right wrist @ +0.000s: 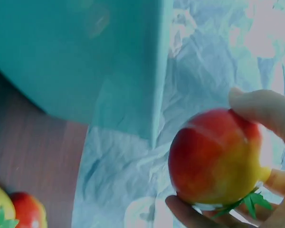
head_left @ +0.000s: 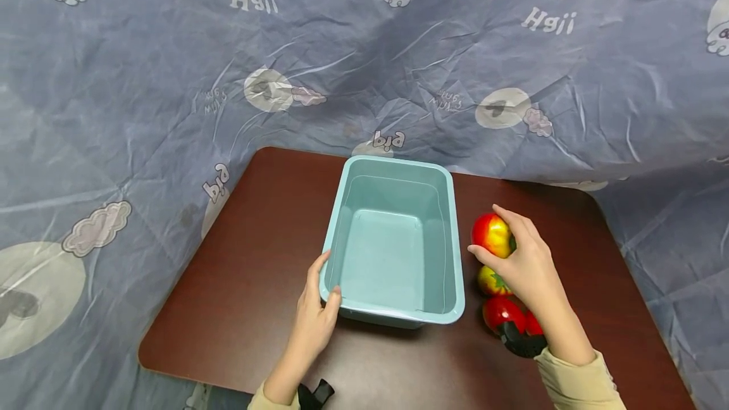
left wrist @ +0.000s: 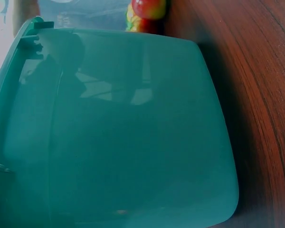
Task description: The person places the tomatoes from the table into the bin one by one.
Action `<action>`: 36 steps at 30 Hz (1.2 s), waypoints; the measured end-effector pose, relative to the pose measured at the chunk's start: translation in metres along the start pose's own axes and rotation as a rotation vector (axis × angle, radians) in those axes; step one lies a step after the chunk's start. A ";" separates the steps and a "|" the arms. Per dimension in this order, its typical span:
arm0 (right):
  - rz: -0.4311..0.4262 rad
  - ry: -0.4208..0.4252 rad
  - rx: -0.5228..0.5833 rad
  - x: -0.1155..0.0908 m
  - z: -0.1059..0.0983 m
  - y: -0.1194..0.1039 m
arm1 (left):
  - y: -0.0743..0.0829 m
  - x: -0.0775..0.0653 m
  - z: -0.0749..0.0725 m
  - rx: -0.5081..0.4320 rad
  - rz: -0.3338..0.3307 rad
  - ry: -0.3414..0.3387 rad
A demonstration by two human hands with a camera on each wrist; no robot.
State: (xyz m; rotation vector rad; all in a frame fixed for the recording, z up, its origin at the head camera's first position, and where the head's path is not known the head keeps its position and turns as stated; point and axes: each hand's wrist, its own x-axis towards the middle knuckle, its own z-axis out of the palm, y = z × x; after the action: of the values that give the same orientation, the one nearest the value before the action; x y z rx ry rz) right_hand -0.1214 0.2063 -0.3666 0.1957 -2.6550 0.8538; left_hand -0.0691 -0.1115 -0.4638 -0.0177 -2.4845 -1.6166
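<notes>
My right hand point(head_left: 531, 264) holds a round red-and-yellow fruit point(head_left: 491, 233) between thumb and fingers, to the right of a light blue-green plastic basin point(head_left: 393, 317). Green leaves at the fruit's stem end show in the right wrist view, where the held fruit point(right wrist: 213, 159) is clear of the basin's side. My left hand point(head_left: 313, 321) grips the basin's near left corner, thumb at the near rim and fingers along the left side. Inside, the basin's floor is bare. The left wrist view is mostly filled by the basin's outer wall point(left wrist: 133, 137).
Near my right forearm lie a yellow-and-red fruit point(head_left: 493, 280) with green leaves and a glossy red fruit point(head_left: 504, 314); another red one point(head_left: 533, 324) is partly hidden by the wrist strap. Everything stands on a brown wooden table point(head_left: 256, 271). A patterned blue-grey cloth point(head_left: 353, 93) hangs behind.
</notes>
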 end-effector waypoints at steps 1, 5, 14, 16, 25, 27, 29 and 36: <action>-0.005 -0.006 0.010 0.001 -0.001 -0.003 | 0.000 0.000 0.000 0.001 0.001 0.002; -0.033 -0.052 0.036 0.006 0.002 -0.018 | 0.000 0.001 -0.001 0.006 0.007 0.009; -0.150 -0.241 0.044 0.006 0.026 -0.046 | 0.000 0.000 0.000 0.015 0.007 0.017; -0.163 -0.276 0.048 0.005 0.031 -0.049 | 0.000 0.000 0.001 0.012 0.014 0.020; -0.236 -0.356 0.036 0.001 0.052 -0.050 | 0.000 0.000 0.000 0.009 0.024 0.019; -0.245 -0.380 0.015 0.000 0.055 -0.050 | 0.000 0.000 0.000 0.008 0.026 0.018; -0.256 -0.407 -0.010 -0.001 0.057 -0.049 | 0.001 0.000 0.000 0.012 0.029 0.017; -0.335 -0.496 -0.121 -0.003 0.064 -0.043 | 0.000 -0.001 0.001 0.033 0.039 0.000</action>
State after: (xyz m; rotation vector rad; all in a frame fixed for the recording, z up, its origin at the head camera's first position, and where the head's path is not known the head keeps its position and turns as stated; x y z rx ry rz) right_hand -0.1263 0.1342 -0.3934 0.8957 -2.9758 0.5888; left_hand -0.0685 -0.1104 -0.4646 -0.0617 -2.4940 -1.5603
